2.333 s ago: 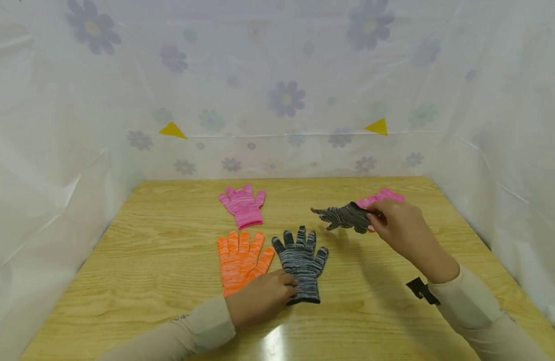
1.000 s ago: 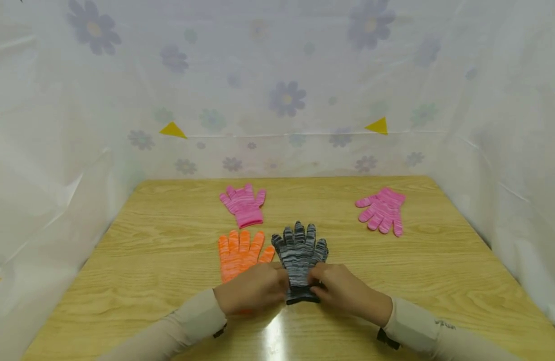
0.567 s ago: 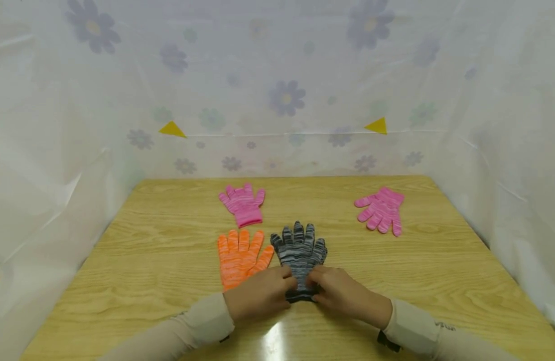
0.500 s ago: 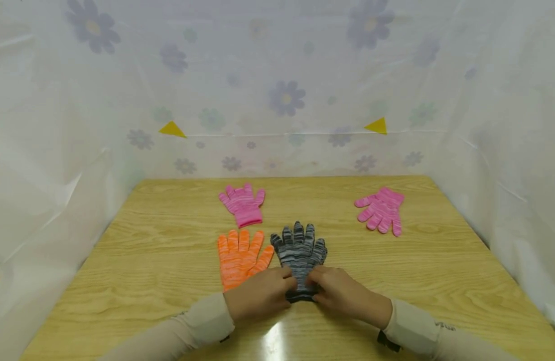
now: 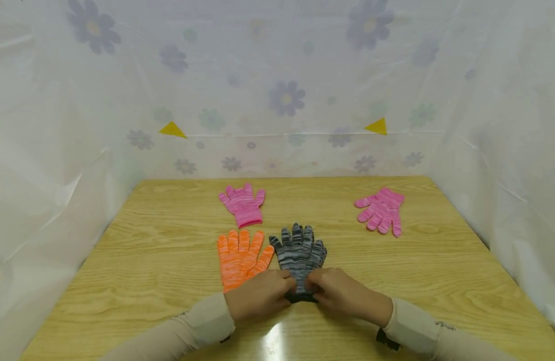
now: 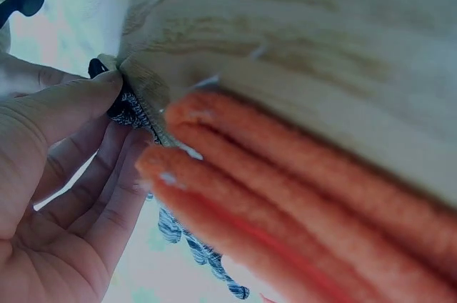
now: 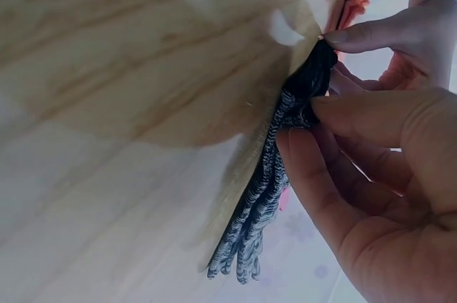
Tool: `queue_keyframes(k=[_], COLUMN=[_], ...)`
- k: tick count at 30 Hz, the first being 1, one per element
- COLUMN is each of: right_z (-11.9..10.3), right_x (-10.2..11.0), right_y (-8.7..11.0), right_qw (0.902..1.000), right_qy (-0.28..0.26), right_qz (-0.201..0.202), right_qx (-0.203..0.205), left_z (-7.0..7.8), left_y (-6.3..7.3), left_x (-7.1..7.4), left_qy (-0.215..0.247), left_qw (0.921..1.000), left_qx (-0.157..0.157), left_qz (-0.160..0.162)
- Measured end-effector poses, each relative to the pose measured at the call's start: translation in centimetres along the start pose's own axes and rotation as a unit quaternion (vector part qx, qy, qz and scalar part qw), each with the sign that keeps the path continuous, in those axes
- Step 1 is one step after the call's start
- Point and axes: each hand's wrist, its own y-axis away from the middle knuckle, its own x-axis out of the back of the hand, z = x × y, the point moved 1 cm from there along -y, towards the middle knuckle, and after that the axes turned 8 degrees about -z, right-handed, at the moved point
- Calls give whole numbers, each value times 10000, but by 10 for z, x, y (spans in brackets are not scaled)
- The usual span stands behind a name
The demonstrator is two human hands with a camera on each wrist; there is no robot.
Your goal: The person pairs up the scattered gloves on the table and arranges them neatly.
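Two black-and-grey knit gloves (image 5: 299,256) lie stacked at the middle front of the table, fingers pointing away and cuffs toward me. My left hand (image 5: 261,293) pinches the left side of the dark cuff between thumb and fingers, as the left wrist view shows. From the other side my right hand (image 5: 350,296) pinches the cuff's right edge. In the right wrist view the dark gloves (image 7: 260,196) show as two layers, one over the other. An orange glove (image 5: 239,258) lies flat just left of them, its cuff hidden beneath my left hand and forearm.
Behind the orange glove lies a pink glove (image 5: 244,205), fingers away. A second pink glove (image 5: 381,210) rests at the back right, fingers toward me. The wooden table (image 5: 160,240) is enclosed by white flowered sheeting (image 5: 241,90) at the back and sides.
My right hand has brought the second dark glove from the right and laid it on the first, uncovering the pink glove behind. Since then both hands stay at the cuffs, and the glove fingers have shifted slightly.
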Motion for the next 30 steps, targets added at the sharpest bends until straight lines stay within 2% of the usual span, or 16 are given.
queue_keyframes(k=[7, 12, 15, 18, 22, 24, 27, 30], right_z=[-1, 0, 6, 18, 43, 55, 70, 79], right_x=[4, 6, 11, 19, 34, 39, 44, 45], right_y=[1, 1, 2, 2, -4, -9, -17, -24], right_qw=[9996, 9982, 9981, 9996, 9970, 9932, 9902, 9890], right_qy=[103, 300, 357, 234, -54, -177, -387, -661], right_qz=[-198, -428, -437, -155, 434, 590, 461, 187], right_qx=[195, 309, 258, 20, -635, -987, -1262, -1311], left_z=[1, 2, 2, 3, 6, 8, 10, 11], left_y=[-1, -3, -4, -6, -10, -11, -12, -12], left_x=[0, 1, 1, 1, 0, -2, -3, -4], left_qy=[61, -84, -177, -252, -790, -1177, -1540, -1706], left_qw=[10000, 10000, 9998, 9995, 9959, 9917, 9869, 9842], left_qx=[11, 11, 24, 0, -104, -131, -34, 46], left_qz=[0, -4, 36, 168, 436, 508, 475, 474])
